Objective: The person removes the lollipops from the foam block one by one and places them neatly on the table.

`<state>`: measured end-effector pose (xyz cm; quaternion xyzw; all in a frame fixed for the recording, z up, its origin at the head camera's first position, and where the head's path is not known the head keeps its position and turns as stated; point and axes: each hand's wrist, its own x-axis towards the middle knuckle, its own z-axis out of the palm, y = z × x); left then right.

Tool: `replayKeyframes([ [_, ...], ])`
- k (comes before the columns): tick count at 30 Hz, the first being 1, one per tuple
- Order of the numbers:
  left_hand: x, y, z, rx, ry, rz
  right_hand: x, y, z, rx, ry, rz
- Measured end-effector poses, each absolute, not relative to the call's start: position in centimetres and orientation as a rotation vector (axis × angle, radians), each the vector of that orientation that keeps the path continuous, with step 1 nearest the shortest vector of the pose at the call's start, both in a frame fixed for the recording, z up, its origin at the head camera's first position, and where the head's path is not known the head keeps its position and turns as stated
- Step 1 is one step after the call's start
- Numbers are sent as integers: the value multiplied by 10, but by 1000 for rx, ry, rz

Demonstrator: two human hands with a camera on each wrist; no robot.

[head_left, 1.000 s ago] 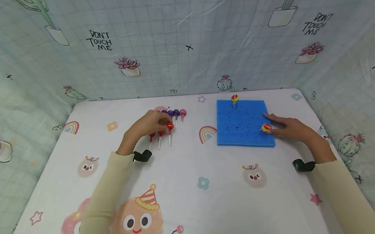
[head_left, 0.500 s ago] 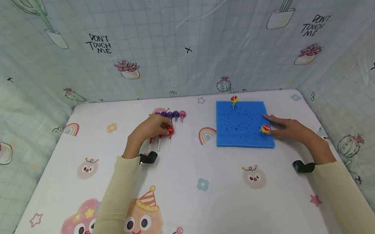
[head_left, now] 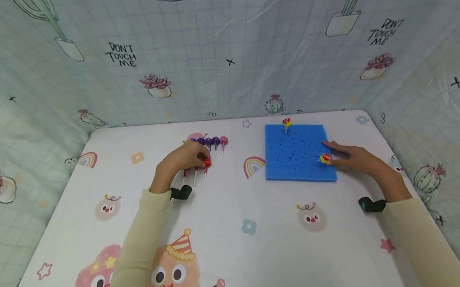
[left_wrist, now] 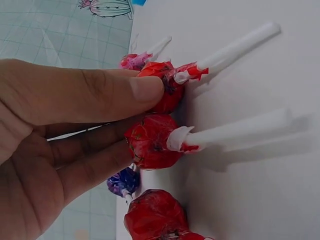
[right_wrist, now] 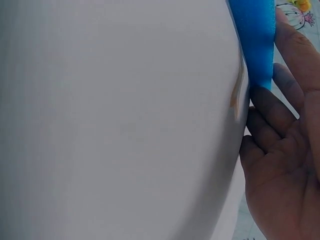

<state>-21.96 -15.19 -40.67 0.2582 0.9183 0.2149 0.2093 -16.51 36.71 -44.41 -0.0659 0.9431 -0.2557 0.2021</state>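
My left hand (head_left: 188, 156) pinches the wrapped head of a red lollipop (head_left: 207, 163), its white stick pointing toward me. In the left wrist view, the thumb presses on that head, and a second red lollipop (left_wrist: 155, 142) lies right beside it. A third red lollipop (left_wrist: 155, 215) shows lower down. My right hand (head_left: 356, 158) rests at the right edge of a blue foam board (head_left: 295, 168), fingers extended and thumb close to a red-and-yellow lollipop (head_left: 325, 158) stuck in it. Another red-and-yellow lollipop (head_left: 287, 122) stands at the board's far edge.
Behind the left hand lie several purple lollipops (head_left: 216, 140) and a pink lollipop (head_left: 224, 140) in a row. Small dark holes dot the foam board. A patterned cloth (head_left: 204, 38) hangs behind the white printed table (head_left: 271, 258).
My left hand has moved slightly toward me, and the red lollipop in it has shifted the same way. The right hand and foam board have stayed in place.
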Motion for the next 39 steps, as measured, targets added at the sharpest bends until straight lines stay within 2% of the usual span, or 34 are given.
replayKeyframes([
  [10, -218, -151, -397, 685, 2556, 559, -166, 368, -444, -205, 2641, -700],
  [16, -217, -140, -387, 769, 2597, 642, -167, 371, -443, -215, 2643, -683],
  [26, -221, -90, -375, 1014, 2652, 794, -168, 371, -446, -227, 2649, -687],
  [39, -237, -14, -394, 999, 2551, 1223, -167, 367, -445, -218, 2640, -678],
])
